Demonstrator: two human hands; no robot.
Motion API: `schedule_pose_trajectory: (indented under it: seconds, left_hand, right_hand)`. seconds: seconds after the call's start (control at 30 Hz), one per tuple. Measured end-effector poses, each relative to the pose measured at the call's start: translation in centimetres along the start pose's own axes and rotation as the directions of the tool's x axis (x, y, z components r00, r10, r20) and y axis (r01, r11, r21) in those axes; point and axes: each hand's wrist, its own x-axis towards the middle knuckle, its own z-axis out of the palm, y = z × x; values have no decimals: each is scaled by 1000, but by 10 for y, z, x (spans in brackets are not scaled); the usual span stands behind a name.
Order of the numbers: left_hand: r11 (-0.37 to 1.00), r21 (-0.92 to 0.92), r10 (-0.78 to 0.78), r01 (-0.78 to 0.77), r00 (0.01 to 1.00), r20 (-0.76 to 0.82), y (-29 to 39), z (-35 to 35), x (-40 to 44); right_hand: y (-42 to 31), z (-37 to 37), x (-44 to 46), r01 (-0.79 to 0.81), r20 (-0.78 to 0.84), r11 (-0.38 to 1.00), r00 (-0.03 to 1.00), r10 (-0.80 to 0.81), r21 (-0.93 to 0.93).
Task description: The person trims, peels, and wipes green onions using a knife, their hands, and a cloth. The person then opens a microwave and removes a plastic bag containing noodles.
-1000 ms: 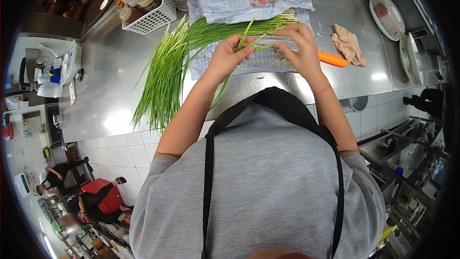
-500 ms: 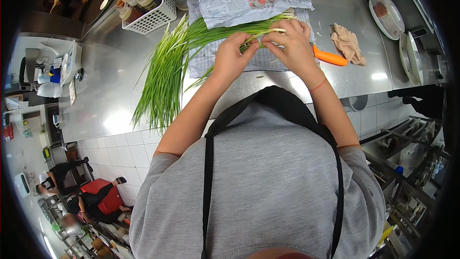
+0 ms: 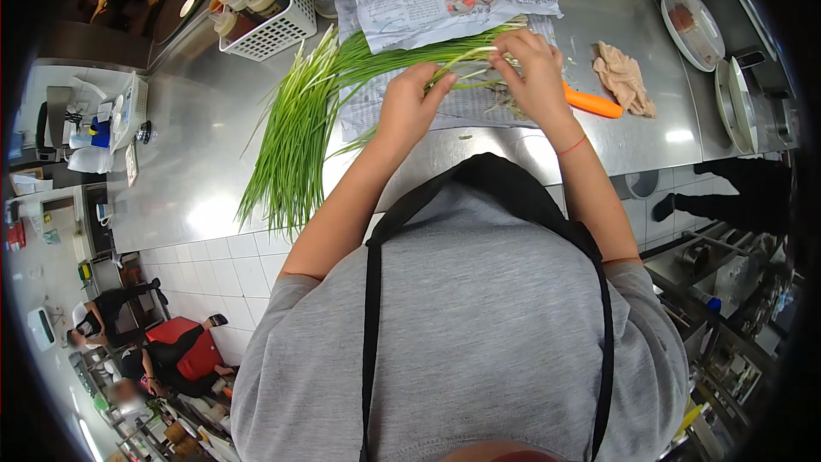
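Note:
My left hand (image 3: 409,103) is closed on a few green chives (image 3: 470,57), thumb against fingers. At their pale ends my right hand (image 3: 532,77) pinches with thumb and fingertips. Beneath both hands lies a newspaper sheet (image 3: 462,107), with loose roots and trimmings (image 3: 503,101) beside my right hand. A long bundle of chives (image 3: 295,141) fans out on the steel counter to the left. More chives (image 3: 385,58) lie behind my hands, partly under a folded newspaper (image 3: 453,2). An orange-handled tool (image 3: 593,103) rests just right of my right wrist; its other end is hidden.
A crumpled beige cloth (image 3: 624,79) lies on the steel counter (image 3: 188,154) at right. Behind left stands a white basket (image 3: 282,30) of bottles. A lidded container (image 3: 691,32) and plates (image 3: 737,107) line the right. Two people are at lower left; another person's dark-clothed legs (image 3: 735,197) show at right.
My hands have moved apart, the right one shifting up along the pale ends. More roots and trimmings show below it. A person's foot has come into view at right.

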Motion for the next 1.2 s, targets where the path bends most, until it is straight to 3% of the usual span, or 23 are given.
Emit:
schedule_pose_trajectory:
  seconds: [0.1,0.17,0.23,0.27,0.33,0.37,0.47,0.5,0.6,0.67,0.7,0.77,0.8,0.87,0.9,0.97,1.0,1.07,1.2]
  left_hand:
    - [980,-146,-134,138,990,37,-6,-3,-1]
    - [963,-193,-182,187,982,41,-9,-5,-2]
    - [947,-223,-238,232,971,-3,-16,-9,-5]
    - [947,-223,-241,233,971,-8,-23,-11,-7]
    - [945,-252,-229,211,972,-46,-35,-14,-9]
    - [944,-253,-232,213,972,-47,-33,-18,-9]
    - [808,-471,-389,352,921,22,-27,-31,-8]
    - [809,-471,-387,352,922,24,-27,-35,-7]
    - [634,-658,-428,405,893,138,-24,-42,-8]
    - [607,-669,-431,428,885,175,-23,-44,-7]
    - [579,-681,-430,449,877,214,-23,-44,-7]
    - [577,-673,-419,463,875,242,-19,-44,-7]
    - [576,-664,-406,477,872,273,-16,-44,-7]
    - [579,-651,-417,491,864,281,-11,-43,-6]
    - [581,-636,-426,508,855,294,-8,-41,-5]
    - [626,-583,-416,518,854,312,-3,-39,-2]
    - [670,-527,-408,523,852,327,-1,-37,-1]
    - [673,-524,-370,523,851,374,1,-32,2]
    - [631,-567,-327,529,844,424,12,-28,1]
  right_hand:
    - [16,-8,-1,38,56,999,998,-37,-26]
    - [42,-12,1,-43,-59,997,997,39,-67]
    - [74,-24,-1,-84,-195,996,977,87,27]
    - [85,-32,-4,-79,-192,996,978,83,29]
    - [97,-45,-9,-244,-168,929,940,297,277]
    - [95,-45,-11,-245,-165,929,941,297,277]
    - [79,-41,-21,-231,135,897,972,193,377]
    - [70,-33,-23,-232,132,897,972,195,376]
    - [49,0,-28,-221,245,921,959,144,321]
    - [39,18,-27,-67,310,985,951,15,158]
    - [34,22,-25,-65,311,985,950,12,160]
    - [26,27,-21,78,198,988,979,-50,-134]
    - [23,26,-15,81,198,988,979,-54,-132]
    - [16,16,1,-29,-66,991,997,38,129]
    - [8,6,8,-31,-66,992,997,39,126]
    - [-12,-12,16,161,-141,983,979,-146,94]
    - [-20,-15,16,156,-143,983,979,-143,91]
    - [-33,-16,16,402,15,913,915,-402,-64]
    - [-25,-13,14,428,105,897,902,-418,-105]
